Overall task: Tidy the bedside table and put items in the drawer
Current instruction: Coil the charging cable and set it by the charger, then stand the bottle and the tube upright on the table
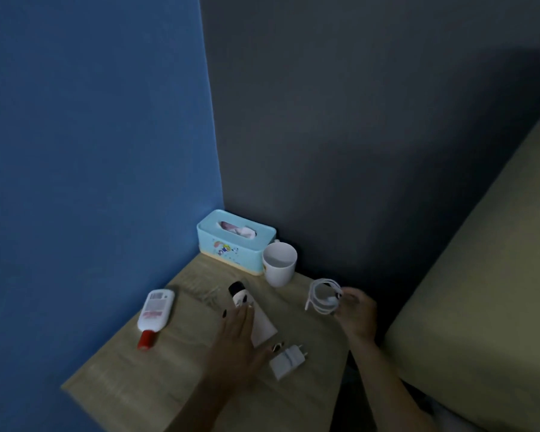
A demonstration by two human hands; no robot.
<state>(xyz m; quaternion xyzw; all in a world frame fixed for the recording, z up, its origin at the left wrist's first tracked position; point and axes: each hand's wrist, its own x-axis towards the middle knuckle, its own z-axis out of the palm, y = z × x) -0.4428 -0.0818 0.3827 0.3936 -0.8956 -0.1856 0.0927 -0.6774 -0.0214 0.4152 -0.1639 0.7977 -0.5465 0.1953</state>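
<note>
On the wooden bedside table (175,378) lie a white bottle with a red cap (154,313), a white tube with a black cap (250,310) and a white charger plug (288,360). My left hand (239,344) is spread flat over the tube's lower end, fingers apart, nothing gripped. My right hand (354,313) holds a coiled white cable (323,296) just above the table's right edge. No drawer is visible.
A light blue tissue box (235,243) stands in the back corner with a white mug (279,265) to its right. Blue wall on the left, grey wall behind. A bed with an olive cover (480,275) borders the table on the right.
</note>
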